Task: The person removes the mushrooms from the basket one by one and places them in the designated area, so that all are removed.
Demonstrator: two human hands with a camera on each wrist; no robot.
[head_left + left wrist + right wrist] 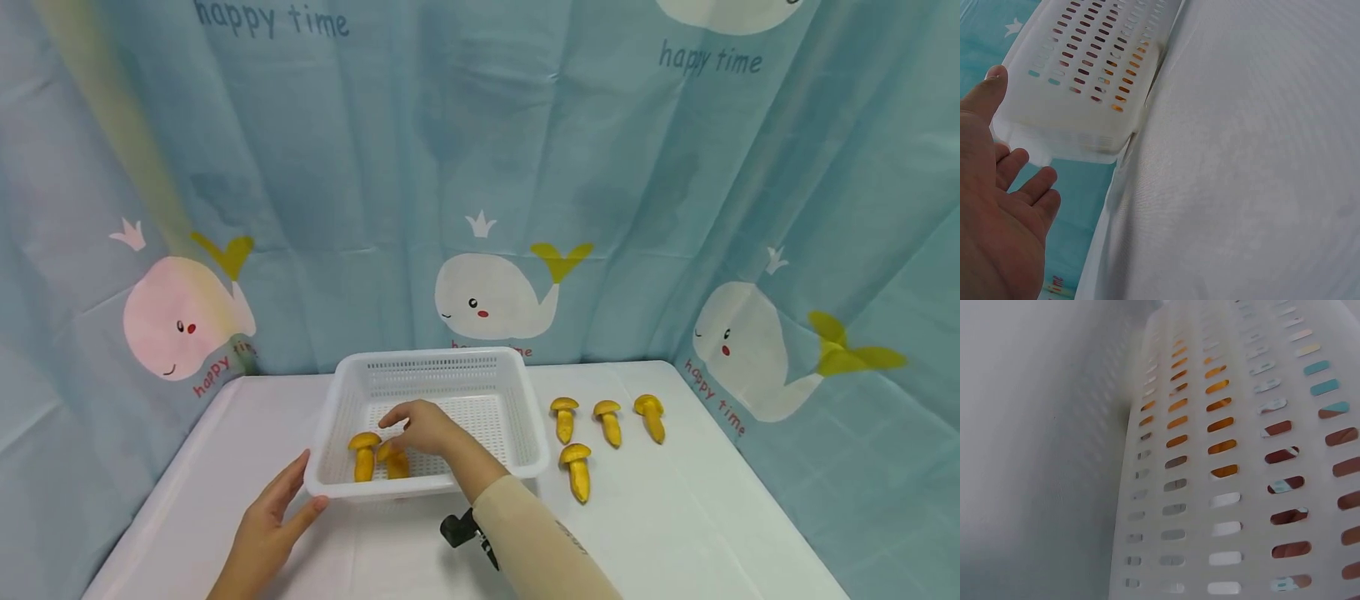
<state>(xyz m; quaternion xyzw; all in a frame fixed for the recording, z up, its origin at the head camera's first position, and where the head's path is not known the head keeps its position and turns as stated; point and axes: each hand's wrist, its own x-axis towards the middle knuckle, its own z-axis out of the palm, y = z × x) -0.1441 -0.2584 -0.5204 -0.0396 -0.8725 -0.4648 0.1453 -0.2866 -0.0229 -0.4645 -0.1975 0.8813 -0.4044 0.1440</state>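
A white perforated plastic basket [525, 417] stands on the table, with two yellow toy mushrooms [363, 458] in its front left part. My left hand [266, 521] rests at the basket's front left corner. Its thumb is by the front wall and its other fingers lie along the left side, loosely bent in the left wrist view. Over the basket reaches my right hand [427, 427], index finger stretched out to the left above the second mushroom [397, 465]. Its lower fingertips are at that mushroom's cap. The right wrist view shows only the basket's slotted wall [1194, 550] from outside.
Several more yellow mushrooms [580, 475] lie on the white tabletop [720, 492] to the right of the basket. Behind the table and at both sides hangs a blue curtain [337, 167] with whale prints. A black device [461, 529] sits at my right wrist.
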